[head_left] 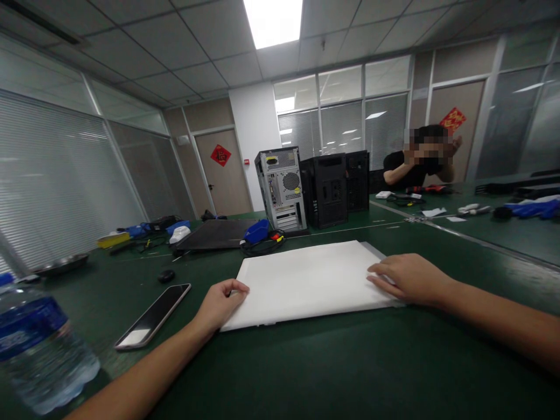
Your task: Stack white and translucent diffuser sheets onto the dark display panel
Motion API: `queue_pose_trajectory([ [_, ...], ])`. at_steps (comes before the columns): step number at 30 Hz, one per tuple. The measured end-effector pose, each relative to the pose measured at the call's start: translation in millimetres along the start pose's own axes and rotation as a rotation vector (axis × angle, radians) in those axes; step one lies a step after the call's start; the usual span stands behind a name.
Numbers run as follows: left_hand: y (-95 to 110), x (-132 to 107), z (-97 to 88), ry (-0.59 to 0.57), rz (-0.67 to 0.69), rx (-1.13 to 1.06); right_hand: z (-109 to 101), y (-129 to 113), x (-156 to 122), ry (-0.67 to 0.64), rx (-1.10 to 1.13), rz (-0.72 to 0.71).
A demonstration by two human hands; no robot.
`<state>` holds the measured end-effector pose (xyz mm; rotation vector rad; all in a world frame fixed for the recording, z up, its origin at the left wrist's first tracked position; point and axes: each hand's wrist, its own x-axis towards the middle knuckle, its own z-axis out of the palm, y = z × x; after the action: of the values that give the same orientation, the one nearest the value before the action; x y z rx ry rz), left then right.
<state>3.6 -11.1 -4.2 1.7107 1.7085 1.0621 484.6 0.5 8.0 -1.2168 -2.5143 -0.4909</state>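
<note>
A flat white board [306, 280] lies on the green table [332, 361] in front of me. My left hand [219, 303] is curled at the board's near left corner, fingers closed on its edge. My right hand [409, 277] rests flat on the board's right side, fingers stretched out and pressing down. A smartphone [153, 318] lies face up just left of my left hand.
A water bottle [37, 344] stands at the near left. Behind the board are a grey computer tower [282, 189], two black towers [326, 189], a black panel [214, 233] and cables. Tools clutter the far left. A person [420, 160] sits at the far right.
</note>
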Motion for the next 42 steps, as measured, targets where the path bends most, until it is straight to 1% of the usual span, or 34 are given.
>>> queue_pose_trajectory([
  [3,0.6,-0.3,-0.7,0.003,-0.006,-0.013,-4.5,-9.7,1.4,-0.04,0.022,-0.043],
  [7,3.2,-0.6,-1.0,0.005,-0.02,-0.086,-9.9,-14.3,1.1,-0.105,0.152,-0.191],
  [9,3.8,-0.6,-1.0,0.007,-0.033,-0.101,-10.3,-14.5,0.5,-0.132,0.204,-0.234],
  [14,1.1,0.5,-1.0,0.016,-0.068,-0.089,-6.6,-13.2,-0.8,-0.159,0.217,-0.228],
  [19,0.6,0.9,-0.9,0.04,-0.079,-0.094,-4.3,-7.7,-1.5,-0.157,0.222,-0.266],
  [23,-0.2,0.3,-0.1,0.042,-0.052,-0.099,-2.2,-1.3,-2.0,-0.159,0.231,-0.25],
  [29,-10.0,2.3,1.8,0.017,0.015,-0.122,-1.7,2.4,-3.1,-0.188,0.217,-0.239],
  [33,-6.6,0.7,1.2,0.038,-0.012,-0.147,-4.0,-9.1,-0.7,-0.152,0.204,-0.251],
  [37,7.8,-4.9,-3.0,0.091,-0.083,-0.218,-7.5,-31.6,3.5,-0.061,0.199,-0.273],
  [39,16.1,-8.7,-5.0,0.112,-0.112,-0.279,-9.6,-42.1,4.9,-0.019,0.169,-0.307],
  [42,27.5,-16.0,-5.8,0.132,-0.107,-0.347,-12.6,-53.6,5.5,0.066,0.073,-0.406],
])
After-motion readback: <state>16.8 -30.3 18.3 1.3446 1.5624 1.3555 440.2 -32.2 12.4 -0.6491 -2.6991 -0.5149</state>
